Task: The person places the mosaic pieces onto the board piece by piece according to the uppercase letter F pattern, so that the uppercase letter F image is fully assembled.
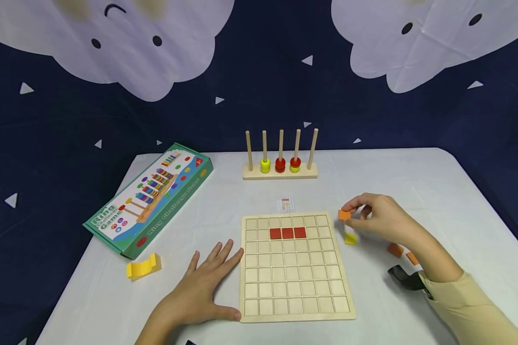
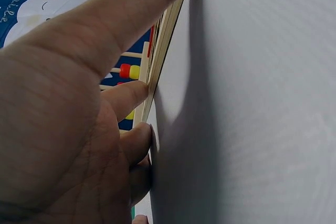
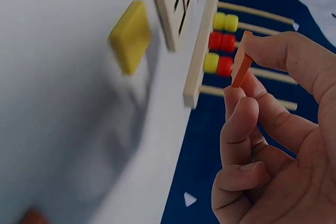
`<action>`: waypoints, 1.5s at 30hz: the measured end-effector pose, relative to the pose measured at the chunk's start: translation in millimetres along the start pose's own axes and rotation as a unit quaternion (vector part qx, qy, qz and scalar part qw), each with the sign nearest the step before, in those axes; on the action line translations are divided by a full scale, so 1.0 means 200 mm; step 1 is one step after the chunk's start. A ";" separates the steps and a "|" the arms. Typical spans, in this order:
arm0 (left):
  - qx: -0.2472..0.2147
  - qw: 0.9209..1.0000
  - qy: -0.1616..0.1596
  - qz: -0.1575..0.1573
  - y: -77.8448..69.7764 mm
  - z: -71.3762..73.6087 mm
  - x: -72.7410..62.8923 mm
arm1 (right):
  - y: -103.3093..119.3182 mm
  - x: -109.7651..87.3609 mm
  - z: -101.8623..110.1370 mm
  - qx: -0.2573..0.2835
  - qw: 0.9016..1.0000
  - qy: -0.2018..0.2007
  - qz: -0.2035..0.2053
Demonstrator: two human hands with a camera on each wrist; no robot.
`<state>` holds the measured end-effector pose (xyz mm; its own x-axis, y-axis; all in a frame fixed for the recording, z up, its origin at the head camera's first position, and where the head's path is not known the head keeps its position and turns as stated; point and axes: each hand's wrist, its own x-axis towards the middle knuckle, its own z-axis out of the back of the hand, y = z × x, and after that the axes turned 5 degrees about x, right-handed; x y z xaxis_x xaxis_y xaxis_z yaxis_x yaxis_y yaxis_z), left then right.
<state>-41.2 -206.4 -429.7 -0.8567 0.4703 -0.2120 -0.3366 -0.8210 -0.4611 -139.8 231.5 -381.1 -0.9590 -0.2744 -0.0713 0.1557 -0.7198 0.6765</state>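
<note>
From where I stand, the person's right hand is pinching an orange tile between thumb and fingertips, held up just beside the board's upper right edge. Below it a yellow tile lies on the white table, close to that same edge. The left hand is spread wide and grips nothing; its thumb and index finger touch the left edge of the board. On the board, three red tiles sit side by side in the second row from the top, in the middle columns. Two more orange pieces lie under the right forearm, near a black strap at the wrist. A small patterned card lies just beyond the board, and behind it stands a rack of five pegs, the three inner ones carrying yellow and red rings. Over on the left a green-edged box lies at a slant, a yellow block near its closer end.
</note>
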 end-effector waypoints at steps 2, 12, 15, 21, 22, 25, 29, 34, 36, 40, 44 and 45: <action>-0.002 1.000 0.000 0.001 0.00 0.00 0.00 | 0.02 0.01 -0.02 0.006 1.000 0.006 0.011; -0.002 1.000 0.001 0.005 0.00 -0.01 0.00 | 0.09 0.05 -0.11 0.003 0.999 0.035 0.041; -0.001 1.000 0.000 0.003 0.01 -0.01 0.00 | 0.11 0.07 -0.14 0.006 0.998 0.044 0.050; -0.001 1.000 -0.004 0.000 0.00 0.00 0.00 | 0.13 0.08 -0.17 0.008 0.996 0.056 0.068; -0.001 1.000 -0.003 0.000 0.00 0.00 0.00 | 0.14 0.08 -0.18 0.009 0.996 0.059 0.070; -0.003 1.000 -0.001 0.003 0.00 0.00 0.00 | 0.15 0.08 -0.19 0.014 0.995 0.066 0.075; -0.003 1.000 0.001 0.004 0.01 -0.01 0.00 | 0.19 0.07 -0.21 0.018 0.993 0.074 0.091; -0.005 1.000 0.002 0.007 0.01 -0.01 0.00 | 0.23 0.06 -0.24 0.024 0.991 0.081 0.105; -0.007 1.000 0.004 0.008 0.01 -0.01 0.00 | 0.24 0.06 -0.26 0.029 0.990 0.084 0.109; -0.007 1.000 0.002 0.009 0.00 -0.01 0.01 | 0.25 0.07 -0.29 0.035 0.989 0.088 0.111; -0.007 1.000 0.003 0.009 0.00 -0.01 0.01 | 0.27 0.07 -0.32 0.031 0.989 0.091 0.114; -0.006 1.000 0.003 0.009 0.00 0.00 0.01 | 0.27 0.07 -0.33 0.029 0.988 0.092 0.117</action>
<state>-42.6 -205.8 -431.3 -0.8600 0.4578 -0.2254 -0.3166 -0.8251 -0.4679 -129.9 146.4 -394.1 -0.8383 -0.5439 -0.0374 0.3481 -0.5869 0.7310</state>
